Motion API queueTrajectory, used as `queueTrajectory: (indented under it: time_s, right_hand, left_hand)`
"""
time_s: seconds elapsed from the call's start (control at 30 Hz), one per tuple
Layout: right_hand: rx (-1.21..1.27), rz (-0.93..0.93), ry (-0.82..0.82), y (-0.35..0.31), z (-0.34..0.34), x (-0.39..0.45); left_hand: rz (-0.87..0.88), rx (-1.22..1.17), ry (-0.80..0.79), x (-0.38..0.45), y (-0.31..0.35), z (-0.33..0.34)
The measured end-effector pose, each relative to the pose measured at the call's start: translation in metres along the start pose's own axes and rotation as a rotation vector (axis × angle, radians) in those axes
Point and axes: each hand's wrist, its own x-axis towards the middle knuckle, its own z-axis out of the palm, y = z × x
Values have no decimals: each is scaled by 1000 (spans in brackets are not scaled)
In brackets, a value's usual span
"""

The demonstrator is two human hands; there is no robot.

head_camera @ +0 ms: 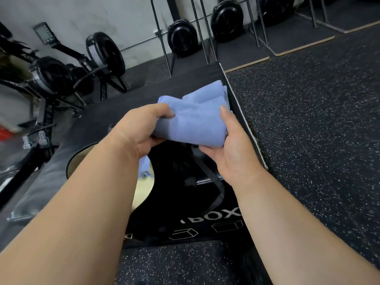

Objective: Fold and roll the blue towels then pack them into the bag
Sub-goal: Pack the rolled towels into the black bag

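Step in hand: judged from the bundle in the air above the bag, the packing of one rolled towel; to do it well, keep both grips firm so the roll does not spring loose, lower it to the open mouth at the near left, and lay it beside the towel already inside rather than on top of the strap

Black plyo box with white "BOX" lettering (207, 218): carries the bag; sits on speckled black rubber gym floor (308, 130), with black rowing machines (61, 73) far left

Black soft bag with tan lining (144, 192): rests on the box, near and under the forearms; its mouth opens at the left; a grey webbing strap (216, 179) runs across it; a zip pull shows at the near edge

Rolled light-blue cloth towel (197, 122): held in the air between both hands, above the far end of the bag, touching neither bag nor box; loosely rolled, folds showing at its far right end

Second light-blue towel (145, 166): partly hidden under the left wrist, inside the bag's mouth; folded or rolled, cannot tell

Left hand (144, 132): grasping the left end of the roll, thumb on top, fingers curled under

Right hand (230, 149): grasping the right end, thumb up along the side, fingers cupped below
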Motion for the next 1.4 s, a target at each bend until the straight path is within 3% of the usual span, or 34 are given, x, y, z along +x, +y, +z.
queueTrajectory:
  time_s: [0.2,0.57,0.77,0.93,1.13,1.27,1.4]
  right_hand:
    - [57,-14,-6,6,17,-13]
    - [66,-96,-201,31,58,-50]
    - [-461,-192,-296,54,69,-61]
    - [-721,-140,-493,63,70,-62]
    - [-771,-175,-460,79,73,-58]
    - [-766,-164,-431,85,76,-58]
    - [-850,-235,-228,84,74,-51]
  left_hand:
    - [88,55,-58,-46,-15,-28]
    - [79,-397,-68,-103,-35,-70]
    - [154,-320,85,-106,-55,-111]
    - [231,-278,45,-104,-67,-136]
    - [157,-564,26,-113,-88,-133]
    - [28,-516,-4,-114,-106,-124]
    - [75,-491,39,-101,-107,-128]
